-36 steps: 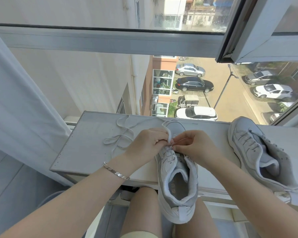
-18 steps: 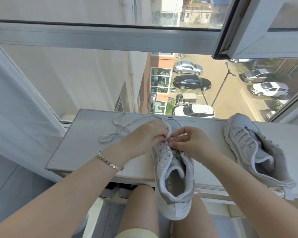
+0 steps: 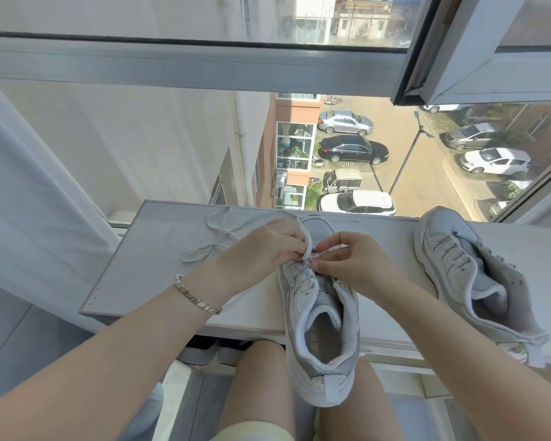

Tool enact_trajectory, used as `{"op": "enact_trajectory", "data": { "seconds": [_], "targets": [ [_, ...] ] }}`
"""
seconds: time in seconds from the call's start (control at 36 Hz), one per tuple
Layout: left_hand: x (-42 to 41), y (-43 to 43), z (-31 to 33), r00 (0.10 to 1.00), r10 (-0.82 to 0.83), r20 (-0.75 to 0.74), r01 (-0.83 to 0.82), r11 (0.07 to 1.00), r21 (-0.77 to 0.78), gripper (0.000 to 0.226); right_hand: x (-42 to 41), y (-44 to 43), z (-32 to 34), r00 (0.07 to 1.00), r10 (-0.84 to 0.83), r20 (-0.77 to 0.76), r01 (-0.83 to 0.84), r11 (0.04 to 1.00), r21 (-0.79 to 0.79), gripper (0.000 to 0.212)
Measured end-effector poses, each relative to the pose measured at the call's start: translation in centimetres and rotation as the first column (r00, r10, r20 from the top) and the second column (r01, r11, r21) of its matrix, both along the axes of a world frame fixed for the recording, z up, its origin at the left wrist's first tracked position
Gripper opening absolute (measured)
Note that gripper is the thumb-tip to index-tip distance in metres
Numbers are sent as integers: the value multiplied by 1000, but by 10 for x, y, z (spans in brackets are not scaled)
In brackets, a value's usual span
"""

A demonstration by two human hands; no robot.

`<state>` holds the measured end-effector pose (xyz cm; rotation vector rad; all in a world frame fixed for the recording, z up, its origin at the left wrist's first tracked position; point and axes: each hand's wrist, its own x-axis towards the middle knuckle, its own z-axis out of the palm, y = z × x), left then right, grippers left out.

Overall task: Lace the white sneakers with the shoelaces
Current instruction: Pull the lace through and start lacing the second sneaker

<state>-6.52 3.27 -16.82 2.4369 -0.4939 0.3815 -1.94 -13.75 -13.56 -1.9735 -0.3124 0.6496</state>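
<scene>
A white sneaker (image 3: 320,329) lies toe-away on the windowsill (image 3: 159,268), its heel hanging over my knees. Above its front eyelets my left hand (image 3: 264,249) pinches a loop of the white shoelace (image 3: 210,240). The loose rest of that lace trails left across the sill. My right hand (image 3: 347,259) pinches the lace's other end right beside the left fingers, over the tongue. A second white sneaker (image 3: 465,275) lies on the sill at the right, with a lace in its eyelets.
The sill's near edge runs just above my knees. Behind it is a window with a partly open sash (image 3: 477,49) at the upper right and a parking lot far below. A white curtain (image 3: 29,198) hangs at the left. Dark shoes (image 3: 204,351) sit under the sill.
Both hands stay at the sneaker's front eyelets. My right fingers have lifted slightly, drawing the lace end up next to the left hand's loop.
</scene>
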Motion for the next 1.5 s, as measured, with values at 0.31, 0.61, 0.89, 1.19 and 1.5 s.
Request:
{"op": "enact_trajectory", "data": {
  "seconds": [0.31, 0.61, 0.89, 1.19, 1.5],
  "targets": [
    [-14, -9, -13, 987, 137, -90, -157, 947, -281, 16, -2, 0, -1, 1000, 4, 17, -4, 1000, -16, 20],
    [-21, -13, -16, 962, 255, -93, -271, 876, -400, 11, -2, -1, -2, 998, 12, 57, -10, 999, -35, 19],
    [-18, -13, -11, 979, 204, 10, -195, 948, -250, 28, -4, -1, 0, 998, 19, 58, -17, 999, -34, 19],
    [-13, -27, -7, 984, 177, -29, -175, 915, -363, 21, -4, 0, -1, 998, 28, 62, -25, 998, -49, 21],
    [-12, -25, -22, 945, 322, 51, -302, 923, -239, 7, -2, 0, -6, 996, 25, 80, -21, 998, -58, 20]
  ]
}}
